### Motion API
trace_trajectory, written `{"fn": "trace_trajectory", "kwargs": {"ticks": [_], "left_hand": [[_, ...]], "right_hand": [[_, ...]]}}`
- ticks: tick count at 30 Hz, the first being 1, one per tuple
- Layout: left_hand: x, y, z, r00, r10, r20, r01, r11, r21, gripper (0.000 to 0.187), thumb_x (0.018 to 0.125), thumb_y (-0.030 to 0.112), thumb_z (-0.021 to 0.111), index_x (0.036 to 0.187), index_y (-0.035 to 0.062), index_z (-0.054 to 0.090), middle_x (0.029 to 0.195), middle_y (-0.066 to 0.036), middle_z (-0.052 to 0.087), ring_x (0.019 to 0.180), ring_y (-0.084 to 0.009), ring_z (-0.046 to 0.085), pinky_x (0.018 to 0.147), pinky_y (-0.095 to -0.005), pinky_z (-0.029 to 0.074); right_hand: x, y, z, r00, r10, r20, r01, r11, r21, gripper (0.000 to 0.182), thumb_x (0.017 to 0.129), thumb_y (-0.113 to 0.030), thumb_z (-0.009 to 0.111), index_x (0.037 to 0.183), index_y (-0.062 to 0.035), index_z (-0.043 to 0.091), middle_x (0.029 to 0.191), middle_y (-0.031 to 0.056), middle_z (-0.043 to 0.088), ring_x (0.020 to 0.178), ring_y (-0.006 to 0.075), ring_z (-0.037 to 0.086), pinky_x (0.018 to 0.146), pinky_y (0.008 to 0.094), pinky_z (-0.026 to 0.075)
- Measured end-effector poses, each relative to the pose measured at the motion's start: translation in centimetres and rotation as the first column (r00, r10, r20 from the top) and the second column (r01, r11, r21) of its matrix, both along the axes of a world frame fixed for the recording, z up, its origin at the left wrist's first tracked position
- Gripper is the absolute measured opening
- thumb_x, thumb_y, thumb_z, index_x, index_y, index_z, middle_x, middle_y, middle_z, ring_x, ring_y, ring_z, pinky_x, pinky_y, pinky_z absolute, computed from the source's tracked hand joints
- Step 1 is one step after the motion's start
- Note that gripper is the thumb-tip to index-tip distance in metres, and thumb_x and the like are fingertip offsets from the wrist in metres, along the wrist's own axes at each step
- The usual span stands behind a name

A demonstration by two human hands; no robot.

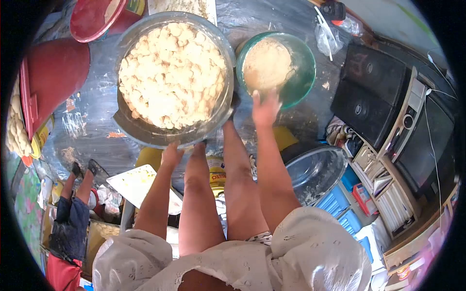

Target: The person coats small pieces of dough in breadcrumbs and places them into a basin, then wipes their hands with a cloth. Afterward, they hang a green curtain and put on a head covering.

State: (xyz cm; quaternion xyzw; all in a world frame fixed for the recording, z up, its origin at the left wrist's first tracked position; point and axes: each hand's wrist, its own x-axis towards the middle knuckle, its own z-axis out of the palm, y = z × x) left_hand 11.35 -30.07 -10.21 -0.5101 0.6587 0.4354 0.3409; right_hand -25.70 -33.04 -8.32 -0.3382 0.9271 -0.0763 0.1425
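Observation:
A large metal basin [127, 127] full of pale, floury dough pieces [172, 75] stands in front of me to the left. My left hand [172, 154] is closed at its near rim, the fingers partly hidden by the edge. To the right of the basin is a green bowl [306, 77] holding a heap of beige, flour-like powder [267, 63]. At the near edge of that bowl, my right hand [266, 107] reaches over the rim, fingers apart and slightly blurred, with nothing visible in it.
A red tub [58, 82] and a red bucket [87, 19] stand at the left. Near my right knee lies an empty-looking clear basin [318, 172]. A white board [131, 184] leans near my left arm. Speakers [371, 82] and shelves line the right; another person [73, 218] is at lower left.

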Motion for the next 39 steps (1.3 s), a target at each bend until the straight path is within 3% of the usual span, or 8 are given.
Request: {"fn": "trace_trajectory", "kwargs": {"ticks": [3,6,10,12,27,32,34,39], "left_hand": [[1.3,3.1,-0.6,0.963,0.265,-0.05,-0.261,0.963,0.068,0.046,0.082,0.034,0.058,0.114,0.0007,0.054,0.117,-0.021,0.054,0.106,-0.035,0.054,0.089,-0.04,0.043],[2.0,5.8,-0.2,0.92,0.392,-0.002,-0.386,0.905,0.181,0.045,0.083,0.032,0.057,0.115,0.001,0.054,0.118,-0.021,0.054,0.106,-0.0342,0.054,0.089,-0.0393,0.043],[1.4,4.3,0.6,0.917,0.395,-0.053,-0.38,0.907,0.18,0.04,0.085,0.025,0.054,0.117,0.0009,0.054,0.118,-0.02,0.055,0.107,-0.0324,0.054,0.09,-0.0371,0.043],[0.5,2.8,1.0,0.869,0.493,-0.041,-0.484,0.864,0.142,0.038,0.086,0.024,0.053,0.117,0.0005,0.054,0.118,-0.019,0.055,0.108,-0.0302,0.055,0.091,-0.0358,0.042],[3.2,2.6,1.5,0.768,0.62,-0.161,-0.586,0.782,0.212,0.038,0.087,0.021,0.055,0.118,0.0001,0.052,0.12,-0.015,0.055,0.112,-0.024,0.05,0.098,-0.0336,0.036],[8.2,2.7,-1.2,0.879,0.304,-0.367,-0.306,0.951,0.053,0.033,0.09,0.024,0.05,0.119,0.0093,0.051,0.12,-0.01,0.054,0.112,-0.0274,0.05,0.097,-0.0403,0.036],[3.2,-1.5,6.3,0.359,0.931,-0.062,-0.86,0.356,0.365,0.054,0.087,0.038,0.052,0.127,0.0017,0.045,0.121,-0.017,0.054,0.108,-0.0265,0.053,0.092,-0.0404,0.04],[-2.0,-4.4,10.7,-0.086,0.993,0.084,-0.53,-0.117,0.84,0.065,0.09,0.051,0.04,0.132,0.0023,0.036,0.124,-0.018,0.048,0.109,-0.0278,0.05,0.093,-0.0421,0.038]], "right_hand": [[4.4,-3.6,0.0,0.908,0.064,0.414,-0.099,0.993,0.062,0.062,0.084,-0.045,0.056,0.123,0.0025,0.047,0.134,0.0219,0.039,0.127,0.0307,0.034,0.108,0.0469,0.016],[7.9,-8.4,6.0,0.066,0.317,0.946,0.09,0.942,-0.323,0.058,0.083,-0.032,0.063,0.129,-0.0015,0.044,0.135,0.0192,0.04,0.126,0.0308,0.037,0.102,0.035,0.031],[6.2,-10.6,9.8,0.589,0.608,0.532,-0.476,0.793,-0.379,0.06,0.076,-0.025,0.068,0.128,-0.006,0.045,0.136,0.0202,0.037,0.123,0.0327,0.04,0.103,0.0386,0.032],[3.1,-11.6,7.8,0.801,0.265,0.538,0.053,0.863,-0.503,0.069,0.077,-0.023,0.066,0.134,-0.0001,0.034,0.135,0.0209,0.039,0.125,0.0341,0.037,0.106,0.0389,0.027],[-5.2,-3.5,0.9,0.859,-0.428,0.28,0.511,0.689,-0.514,0.05,0.083,-0.02,0.06,0.125,0.0028,0.044,0.128,0.0237,0.046,0.114,0.034,0.048,0.1,0.0399,0.034],[3.4,-4.0,4.8,0.828,0.07,0.556,-0.262,0.926,0.273,0.081,0.079,-0.04,0.063,0.137,0.0025,0.027,0.138,0.0248,0.032,0.13,0.0371,0.029,0.107,0.0429,0.023],[5.1,-3.7,9.9,0.693,0.223,0.686,-0.174,0.975,-0.141,0.073,0.08,-0.031,0.063,0.137,-0.0003,0.031,0.137,0.0221,0.036,0.128,0.0364,0.032,0.106,0.0425,0.026],[19.7,3.8,14.3,0.771,0.433,0.468,-0.063,0.782,-0.62,0.057,0.084,-0.025,0.056,0.131,0.0003,0.037,0.133,0.0228,0.04,0.127,0.0373,0.033,0.106,0.0435,0.024]]}}
